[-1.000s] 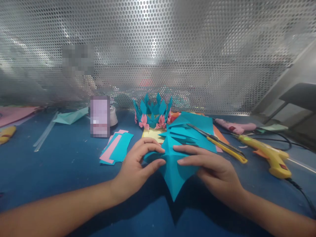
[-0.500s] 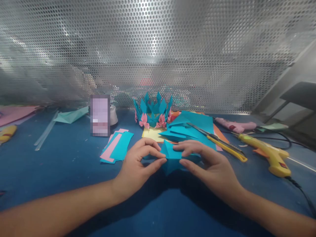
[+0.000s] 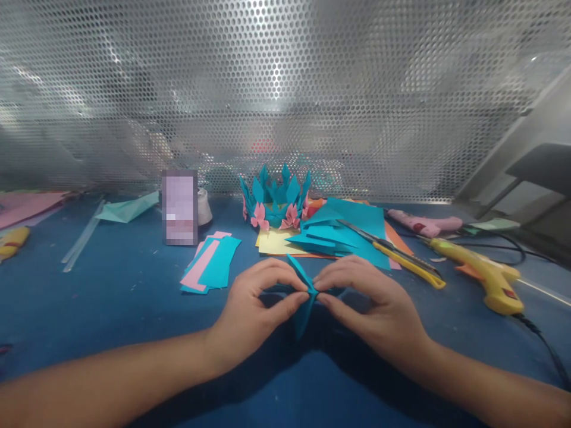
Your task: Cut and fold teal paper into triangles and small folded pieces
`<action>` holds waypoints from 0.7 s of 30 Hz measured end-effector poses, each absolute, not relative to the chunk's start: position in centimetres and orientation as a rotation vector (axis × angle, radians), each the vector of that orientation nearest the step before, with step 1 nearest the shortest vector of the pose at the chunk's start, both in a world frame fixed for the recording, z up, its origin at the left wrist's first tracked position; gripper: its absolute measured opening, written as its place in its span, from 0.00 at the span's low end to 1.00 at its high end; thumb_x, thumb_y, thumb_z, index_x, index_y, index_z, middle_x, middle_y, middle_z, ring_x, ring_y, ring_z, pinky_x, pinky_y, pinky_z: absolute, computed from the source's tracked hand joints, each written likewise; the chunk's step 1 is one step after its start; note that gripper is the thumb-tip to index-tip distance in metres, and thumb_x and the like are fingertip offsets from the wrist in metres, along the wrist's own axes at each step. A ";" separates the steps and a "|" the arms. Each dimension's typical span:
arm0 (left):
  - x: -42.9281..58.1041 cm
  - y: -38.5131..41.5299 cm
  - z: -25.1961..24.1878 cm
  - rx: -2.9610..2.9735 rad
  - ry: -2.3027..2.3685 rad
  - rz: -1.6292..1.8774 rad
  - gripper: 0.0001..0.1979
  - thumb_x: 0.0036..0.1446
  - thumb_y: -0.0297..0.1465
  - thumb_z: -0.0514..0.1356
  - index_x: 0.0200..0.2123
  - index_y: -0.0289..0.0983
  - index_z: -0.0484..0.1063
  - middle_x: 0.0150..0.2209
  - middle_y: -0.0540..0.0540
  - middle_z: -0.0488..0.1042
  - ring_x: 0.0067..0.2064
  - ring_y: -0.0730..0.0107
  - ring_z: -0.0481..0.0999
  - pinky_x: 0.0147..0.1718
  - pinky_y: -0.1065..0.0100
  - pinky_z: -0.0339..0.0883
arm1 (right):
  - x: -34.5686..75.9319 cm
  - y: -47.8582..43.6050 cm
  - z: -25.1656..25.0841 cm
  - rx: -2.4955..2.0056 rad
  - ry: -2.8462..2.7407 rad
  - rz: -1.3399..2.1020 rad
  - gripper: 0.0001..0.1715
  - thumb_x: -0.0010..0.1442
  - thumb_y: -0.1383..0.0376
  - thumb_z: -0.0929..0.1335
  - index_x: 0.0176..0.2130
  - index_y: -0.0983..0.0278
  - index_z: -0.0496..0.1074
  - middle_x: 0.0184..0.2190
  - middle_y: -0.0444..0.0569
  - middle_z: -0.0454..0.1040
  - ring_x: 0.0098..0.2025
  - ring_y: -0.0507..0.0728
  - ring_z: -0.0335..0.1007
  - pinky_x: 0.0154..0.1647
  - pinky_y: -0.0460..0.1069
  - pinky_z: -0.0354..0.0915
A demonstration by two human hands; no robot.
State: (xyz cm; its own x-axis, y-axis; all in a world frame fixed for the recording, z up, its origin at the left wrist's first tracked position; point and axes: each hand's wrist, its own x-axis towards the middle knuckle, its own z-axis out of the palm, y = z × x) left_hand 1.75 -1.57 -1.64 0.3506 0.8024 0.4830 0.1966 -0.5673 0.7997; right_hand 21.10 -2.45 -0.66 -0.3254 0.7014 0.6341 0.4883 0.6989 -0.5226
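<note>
Head view shows a perforated metal screen backing a blue table. Over the table's near middle, the left hand and right hand meet fingertip to fingertip. Behind them lie a pile of teal sheets, a yellow glue gun off to the right, a paper crown by the screen and cut strips to the left. Smallest is the teal paper piece between the hands. A second ago it lay flat, a wide kite under spread fingers. Now it is folded in half and lifted, seen almost edge-on, its point hanging down. Each hand's thumb and forefinger pinch its folded ridge, the other fingers curled.
</note>
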 end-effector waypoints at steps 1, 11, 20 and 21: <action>1.8 -1.6 -1.6 1.976 0.861 1.202 0.01 0.54 0.29 0.62 0.31 0.38 0.74 0.32 0.49 0.73 0.35 0.71 0.72 0.38 0.69 0.66 | 21.1 -2.4 -0.7 -0.913 -1.997 0.296 0.05 0.54 0.69 0.69 0.33 0.59 0.72 0.29 0.45 0.77 0.34 0.56 0.72 0.39 0.53 0.66; 2.0 -1.5 -1.7 1.988 0.824 1.151 0.01 0.53 0.28 0.62 0.31 0.39 0.74 0.31 0.50 0.74 0.34 0.73 0.73 0.36 0.71 0.67 | 21.0 -2.6 -1.0 -0.891 -2.050 0.277 0.07 0.54 0.71 0.67 0.32 0.59 0.71 0.27 0.42 0.77 0.29 0.53 0.73 0.39 0.53 0.61; 2.1 -1.5 -1.9 2.005 0.779 1.103 0.02 0.53 0.26 0.62 0.30 0.37 0.73 0.31 0.48 0.74 0.35 0.72 0.73 0.36 0.70 0.67 | 21.1 -2.7 -0.9 -0.870 -2.092 0.230 0.06 0.53 0.71 0.66 0.30 0.59 0.69 0.24 0.42 0.75 0.28 0.53 0.69 0.34 0.51 0.62; 2.2 -1.5 -1.9 2.007 0.772 1.095 0.02 0.53 0.26 0.62 0.30 0.37 0.73 0.31 0.48 0.74 0.35 0.71 0.73 0.36 0.70 0.67 | 21.1 -2.7 -0.9 -0.866 -2.097 0.230 0.06 0.53 0.72 0.66 0.29 0.60 0.69 0.24 0.42 0.74 0.28 0.53 0.69 0.34 0.50 0.62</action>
State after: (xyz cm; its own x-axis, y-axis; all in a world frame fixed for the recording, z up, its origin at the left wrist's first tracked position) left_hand 2.17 -1.53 -1.87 0.4616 0.7666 0.4463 0.1622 -0.5676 0.8072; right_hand 21.10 -2.70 -0.93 -0.4133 0.6530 0.6347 0.5002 0.7452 -0.4410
